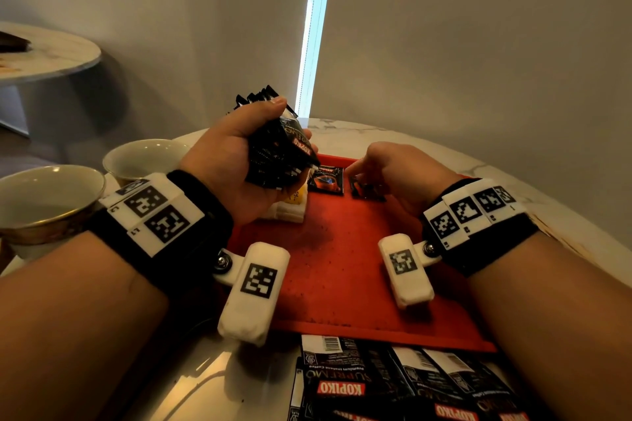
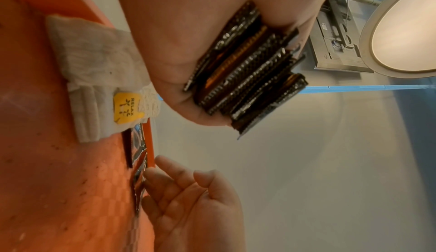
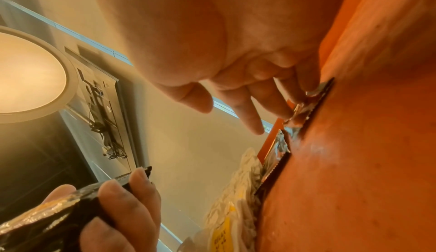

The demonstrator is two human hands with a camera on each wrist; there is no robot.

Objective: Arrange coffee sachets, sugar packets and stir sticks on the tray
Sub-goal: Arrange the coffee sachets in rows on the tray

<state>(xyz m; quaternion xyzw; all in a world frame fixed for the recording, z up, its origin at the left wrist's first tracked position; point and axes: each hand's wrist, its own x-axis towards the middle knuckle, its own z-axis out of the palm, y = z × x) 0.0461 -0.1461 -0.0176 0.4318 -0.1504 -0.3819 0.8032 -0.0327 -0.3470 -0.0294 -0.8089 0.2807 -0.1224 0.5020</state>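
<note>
My left hand (image 1: 236,150) hovers over the far left corner of the red tray (image 1: 342,267) and grips a bundle of several black coffee sachets (image 1: 280,154), seen edge-on in the left wrist view (image 2: 247,73). My right hand (image 1: 386,167) reaches down to the tray's far edge, its straight fingertips (image 3: 290,107) resting on a black sachet (image 1: 366,190) lying flat there. Just to its left lies a second sachet (image 1: 326,179). A stack of white sugar packets (image 1: 290,208) with a yellow label sits under my left hand. No stir sticks are in sight.
A strip of joined black coffee sachets (image 1: 393,383) lies on the marble table in front of the tray. Two white cups (image 1: 51,198) (image 1: 143,157) stand at the left. A wall rises close behind the table, and a second round table (image 1: 44,51) stands far left.
</note>
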